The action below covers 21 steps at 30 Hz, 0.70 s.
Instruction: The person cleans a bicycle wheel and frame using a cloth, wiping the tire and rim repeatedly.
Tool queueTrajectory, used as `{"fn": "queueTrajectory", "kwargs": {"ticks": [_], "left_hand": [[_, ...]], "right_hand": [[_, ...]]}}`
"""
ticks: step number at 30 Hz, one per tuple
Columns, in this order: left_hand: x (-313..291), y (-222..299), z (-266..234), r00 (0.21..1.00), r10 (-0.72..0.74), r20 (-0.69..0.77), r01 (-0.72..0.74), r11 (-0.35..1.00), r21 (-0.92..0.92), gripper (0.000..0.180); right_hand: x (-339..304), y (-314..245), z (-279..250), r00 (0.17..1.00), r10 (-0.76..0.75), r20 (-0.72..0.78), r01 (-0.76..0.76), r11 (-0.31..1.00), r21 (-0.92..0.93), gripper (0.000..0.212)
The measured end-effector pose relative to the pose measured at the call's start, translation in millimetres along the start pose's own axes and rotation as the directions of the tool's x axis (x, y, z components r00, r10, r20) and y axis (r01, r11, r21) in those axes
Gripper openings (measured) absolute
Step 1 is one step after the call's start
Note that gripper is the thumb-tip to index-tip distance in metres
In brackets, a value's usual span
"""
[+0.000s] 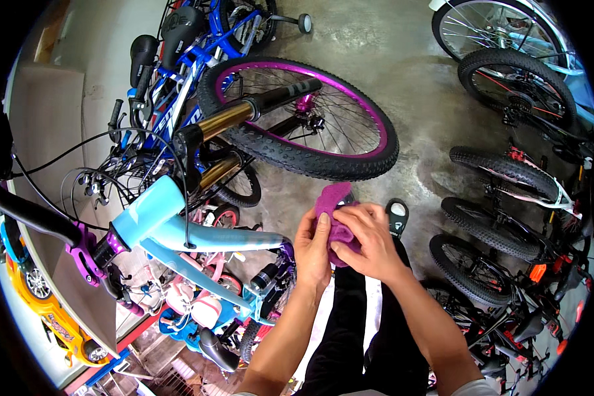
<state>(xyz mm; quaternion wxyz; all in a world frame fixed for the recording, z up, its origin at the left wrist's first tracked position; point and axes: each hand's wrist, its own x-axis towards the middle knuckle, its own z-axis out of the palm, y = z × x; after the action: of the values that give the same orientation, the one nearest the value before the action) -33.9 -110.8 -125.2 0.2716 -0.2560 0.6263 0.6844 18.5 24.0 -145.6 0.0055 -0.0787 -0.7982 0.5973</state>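
Both hands meet over the concrete floor (402,86), in front of the person's black trousers (350,317), holding a crumpled purple cloth (333,211).

Left hand (312,251): fingers curled up around the cloth's left side, thumb pressed against the fabric, palm turned toward the right hand. Closed on the cloth.

Right hand (366,241): laid over the cloth's right and lower part, fingers bent and pressing the fabric against the left hand. Also closed on the cloth. The top fold of the cloth sticks up above both hands.

Just left of the hands stands a light-blue bicycle frame (171,224) with a gold-and-black suspension fork (244,112) and a knobby black front tyre on a purple rim (297,115). A purple stem clamp (86,254) grips the black handlebar (33,218) near the left edge of the view.

A black shoe (397,216) shows on the floor just right of the right hand.

More bicycles stand along the right edge of the floor, black tyres (488,231) toward the person. A yellow toy car (46,310) sits at the lower left.
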Motion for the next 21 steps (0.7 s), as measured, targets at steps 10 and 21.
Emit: {"fn": "queueTrajectory", "kwargs": {"ticks": [10,21], "left_hand": [[21.4,51.6,52.0,0.637,0.425,0.643,-0.692,-0.050,0.720,0.020],[120.6,159.0,93.6,0.439,0.369,0.819,-0.430,-0.714,0.552,0.024]], "right_hand": [[-44.0,69.0,20.2,0.792,0.555,-0.253,-0.160,0.589,0.792,0.039],[-67.7,103.6,8.4,0.684,0.712,-0.157,-0.329,0.493,0.805,0.038]]}}
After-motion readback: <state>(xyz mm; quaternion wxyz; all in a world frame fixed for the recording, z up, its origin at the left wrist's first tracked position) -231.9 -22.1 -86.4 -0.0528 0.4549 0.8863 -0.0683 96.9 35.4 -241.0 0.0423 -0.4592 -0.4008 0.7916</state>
